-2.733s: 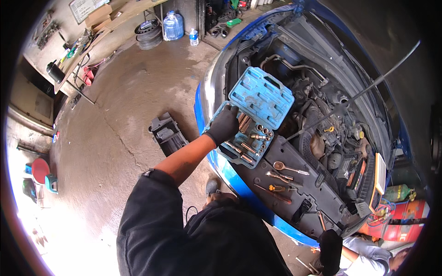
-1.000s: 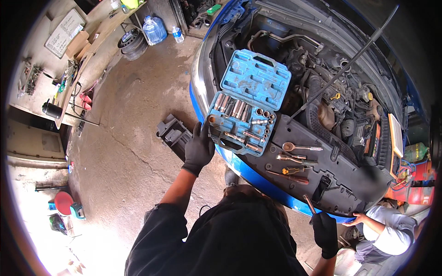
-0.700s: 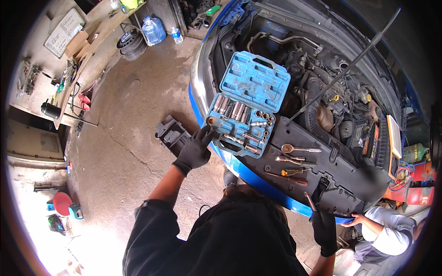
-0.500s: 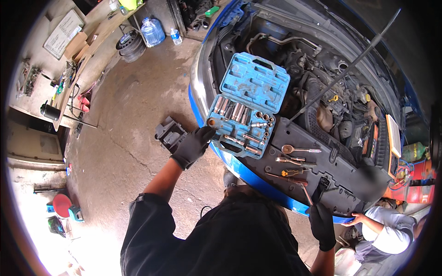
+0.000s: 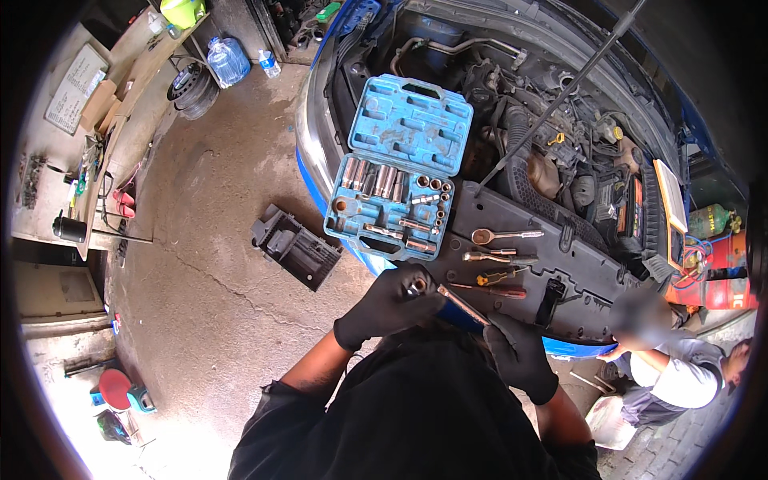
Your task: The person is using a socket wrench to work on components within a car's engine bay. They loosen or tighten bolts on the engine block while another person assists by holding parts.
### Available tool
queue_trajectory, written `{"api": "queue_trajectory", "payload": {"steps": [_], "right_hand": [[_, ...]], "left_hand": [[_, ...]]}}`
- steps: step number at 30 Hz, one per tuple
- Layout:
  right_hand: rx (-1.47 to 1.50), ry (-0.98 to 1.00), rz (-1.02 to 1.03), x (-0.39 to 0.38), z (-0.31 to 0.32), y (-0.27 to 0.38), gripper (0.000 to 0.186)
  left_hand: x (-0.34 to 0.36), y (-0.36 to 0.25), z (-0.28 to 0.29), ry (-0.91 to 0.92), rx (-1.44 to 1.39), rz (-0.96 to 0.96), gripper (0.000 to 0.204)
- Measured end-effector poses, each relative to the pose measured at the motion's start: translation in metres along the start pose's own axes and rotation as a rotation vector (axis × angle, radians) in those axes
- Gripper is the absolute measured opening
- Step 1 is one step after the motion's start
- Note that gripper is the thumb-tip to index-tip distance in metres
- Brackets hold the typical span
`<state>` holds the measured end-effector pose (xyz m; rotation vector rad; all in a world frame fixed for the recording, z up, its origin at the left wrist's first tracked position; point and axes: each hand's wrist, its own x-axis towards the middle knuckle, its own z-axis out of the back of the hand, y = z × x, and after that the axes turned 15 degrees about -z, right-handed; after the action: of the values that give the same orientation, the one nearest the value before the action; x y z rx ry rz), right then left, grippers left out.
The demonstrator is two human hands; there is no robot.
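Observation:
My gloved left hand [image 5: 382,308] is drawn in before my body, its fingers closed around a small round metal socket [image 5: 418,286] with its hollow end showing. Opposite it, my gloved right hand [image 5: 516,352] grips a slim chrome tool handle [image 5: 464,306], whose far end points toward the left hand; whether it touches the socket I cannot tell. Beyond both hands lies an open blue socket case [image 5: 410,128] with several chrome sockets. To its right, a ratchet [image 5: 508,236], another chrome wrench [image 5: 500,258] and a red-handled screwdriver [image 5: 500,293] rest on the black front cover [image 5: 576,272].
Car engine bay [image 5: 552,152] with a prop rod [image 5: 560,92] slanting across it. A black plastic box [image 5: 296,248] sits on the concrete floor at left. Close on the right is another person [image 5: 680,380], one hand at the blue bumper. A workbench [image 5: 132,120] lines the left wall.
My left hand has left the case and come down toward my body with the socket. The right hand has moved left with the chrome tool, bringing them close together. The view has shifted.

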<state>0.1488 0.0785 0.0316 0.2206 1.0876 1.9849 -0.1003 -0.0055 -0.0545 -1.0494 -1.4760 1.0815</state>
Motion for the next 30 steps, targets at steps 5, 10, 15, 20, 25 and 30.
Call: {"api": "queue_trajectory", "payload": {"steps": [5,10,15,20,25,30], "right_hand": [[-0.088,0.043,0.044,-0.002,0.005,0.01,0.026],[-0.693,0.041,0.396,0.005,0.031,0.037,0.031],[-0.849,0.013,0.614,0.007,0.025,0.03,0.036],[-0.624,0.182,0.48,0.005,0.013,0.005,0.037],[-0.519,0.087,0.531,0.006,0.005,-0.02,0.036],[-0.57,0.041,0.423,0.01,0.035,-0.033,0.036]], "left_hand": [[0.013,-0.024,0.007,0.261,0.578,-0.274,0.024],[0.013,-0.038,0.01,0.576,0.778,-0.167,0.033],[-0.001,-0.035,0.007,0.692,0.635,-0.006,0.035],[-0.021,-0.028,-0.005,0.653,0.528,0.157,0.035],[-0.026,-0.016,-0.023,0.634,0.743,0.063,0.027],[0.008,-0.012,-0.046,0.638,0.828,0.058,0.028]]}}
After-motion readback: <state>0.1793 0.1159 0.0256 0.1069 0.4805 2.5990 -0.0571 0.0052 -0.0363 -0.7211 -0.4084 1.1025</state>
